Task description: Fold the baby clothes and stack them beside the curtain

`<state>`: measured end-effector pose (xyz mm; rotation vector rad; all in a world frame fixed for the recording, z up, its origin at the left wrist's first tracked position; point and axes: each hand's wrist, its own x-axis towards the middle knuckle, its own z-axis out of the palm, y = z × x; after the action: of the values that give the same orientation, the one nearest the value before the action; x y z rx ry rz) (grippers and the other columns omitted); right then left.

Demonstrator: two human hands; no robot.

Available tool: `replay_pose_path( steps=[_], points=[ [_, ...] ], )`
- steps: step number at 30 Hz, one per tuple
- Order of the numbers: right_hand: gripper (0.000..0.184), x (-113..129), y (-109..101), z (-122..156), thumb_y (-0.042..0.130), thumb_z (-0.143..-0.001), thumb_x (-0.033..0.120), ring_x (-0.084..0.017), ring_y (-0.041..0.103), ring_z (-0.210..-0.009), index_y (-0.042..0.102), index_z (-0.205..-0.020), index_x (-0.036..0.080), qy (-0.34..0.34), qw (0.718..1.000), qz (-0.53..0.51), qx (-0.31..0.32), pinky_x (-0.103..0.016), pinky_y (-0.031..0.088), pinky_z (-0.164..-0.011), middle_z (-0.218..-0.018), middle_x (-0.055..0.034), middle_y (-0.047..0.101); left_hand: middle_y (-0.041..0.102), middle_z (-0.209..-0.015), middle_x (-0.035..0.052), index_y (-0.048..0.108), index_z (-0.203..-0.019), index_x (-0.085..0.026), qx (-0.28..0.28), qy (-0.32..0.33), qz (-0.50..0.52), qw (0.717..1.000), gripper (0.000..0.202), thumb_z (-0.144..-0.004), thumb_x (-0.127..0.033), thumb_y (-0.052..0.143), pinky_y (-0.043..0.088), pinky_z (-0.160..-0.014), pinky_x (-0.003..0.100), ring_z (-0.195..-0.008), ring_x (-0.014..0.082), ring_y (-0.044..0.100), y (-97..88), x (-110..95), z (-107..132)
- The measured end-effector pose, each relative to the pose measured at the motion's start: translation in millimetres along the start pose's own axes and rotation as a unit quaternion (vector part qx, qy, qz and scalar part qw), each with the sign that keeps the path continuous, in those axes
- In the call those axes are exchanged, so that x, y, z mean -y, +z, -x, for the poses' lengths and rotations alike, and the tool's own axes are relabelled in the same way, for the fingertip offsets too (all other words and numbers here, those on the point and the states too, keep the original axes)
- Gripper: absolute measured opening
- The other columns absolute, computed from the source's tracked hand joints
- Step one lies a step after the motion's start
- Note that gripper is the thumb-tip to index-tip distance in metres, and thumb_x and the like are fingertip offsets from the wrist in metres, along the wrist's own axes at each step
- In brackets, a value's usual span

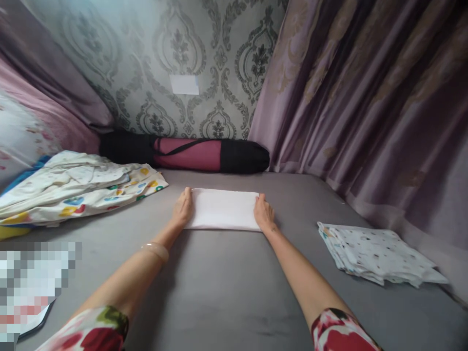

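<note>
A white folded cloth (pixel 224 210) is stretched between my two hands, low over the grey surface; whether it touches that surface I cannot tell. My left hand (pixel 183 208) grips its left edge, thumb and fingers closed near the far corner. At the opposite edge, my right hand (pixel 263 212) pinches the cloth near its far right corner. The cloth forms a flat, wide rectangle with a straight near edge. A pale bangle (pixel 155 251) circles my left forearm.
Folded patterned cloths (pixel 380 253) lie stacked at the right. A loose heap of printed fabric (pixel 84 190) spreads over the left side. Along the wall rests a long black and maroon bag (pixel 190 153). Purple curtains (pixel 347 97) hang at the right; a blurred flat object (pixel 29 292) lies near left.
</note>
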<state>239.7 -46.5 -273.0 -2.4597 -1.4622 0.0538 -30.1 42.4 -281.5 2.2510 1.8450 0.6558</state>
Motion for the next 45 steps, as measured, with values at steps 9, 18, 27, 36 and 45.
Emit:
replay_pose_path(
  steps=[9,18,27,36,45],
  points=[
    [0.033,3.1,2.5,-5.9,0.028,-0.101,0.033,-0.026,0.066,-0.099,0.051,-0.117,0.014,0.045,0.999,0.009,0.019,-0.034,0.045,-0.081,-0.104,-0.018,0.068,0.066,-0.102,0.0211,0.045,-0.119,-0.011,0.038,-0.044,-0.037,0.998,0.035,-0.097,-0.03,0.025,0.044,-0.074,0.036,-0.092,0.0306,0.065,5.8,0.3,-3.9],
    [0.041,-3.8,-4.6,-17.5,0.033,-0.099,0.036,-0.028,0.063,-0.106,0.061,-0.112,0.01,0.074,0.993,-0.067,0.057,-0.033,0.045,-0.084,-0.11,-0.021,0.067,0.068,-0.103,0.0213,0.055,-0.107,-0.011,0.068,-0.168,0.068,0.981,0.043,-0.092,-0.047,0.037,0.047,-0.076,0.033,-0.098,0.0298,0.065,-9.7,3.5,-16.1],
    [0.038,-21.1,-16.7,23.8,0.033,-0.099,0.036,-0.025,0.064,-0.104,0.06,-0.113,0.014,0.061,0.992,-0.069,0.087,-0.03,0.045,-0.083,-0.109,-0.0162,0.069,0.068,-0.098,0.0119,0.053,-0.116,-0.01,0.121,-0.13,0.132,0.975,0.046,-0.083,-0.043,0.049,0.047,-0.066,0.026,-0.078,0.0194,0.065,-32.3,34.8,30.7],
    [0.036,4.5,-18.7,54.5,0.039,-0.097,0.037,-0.029,0.065,-0.101,0.054,-0.114,0.01,0.057,0.996,0.013,0.061,-0.037,0.046,-0.083,-0.107,-0.0221,0.067,0.066,-0.11,0.0205,0.057,-0.111,-0.011,0.127,-0.125,-0.015,0.984,0.04,-0.085,-0.04,0.047,0.045,-0.075,0.033,-0.103,0.031,0.063,-30.6,15.0,48.4],
    [0.036,-1.8,-19.2,52.0,0.036,-0.099,0.036,-0.03,0.065,-0.102,0.052,-0.117,0.009,0.032,0.996,0.036,0.072,-0.038,0.046,-0.085,-0.106,-0.0224,0.067,0.068,-0.105,0.019,0.05,-0.117,-0.013,0.126,-0.023,-0.118,0.985,0.042,-0.096,-0.045,0.033,0.046,-0.077,0.036,-0.097,0.0303,0.065,-31.6,22.7,55.4]
  ],
)
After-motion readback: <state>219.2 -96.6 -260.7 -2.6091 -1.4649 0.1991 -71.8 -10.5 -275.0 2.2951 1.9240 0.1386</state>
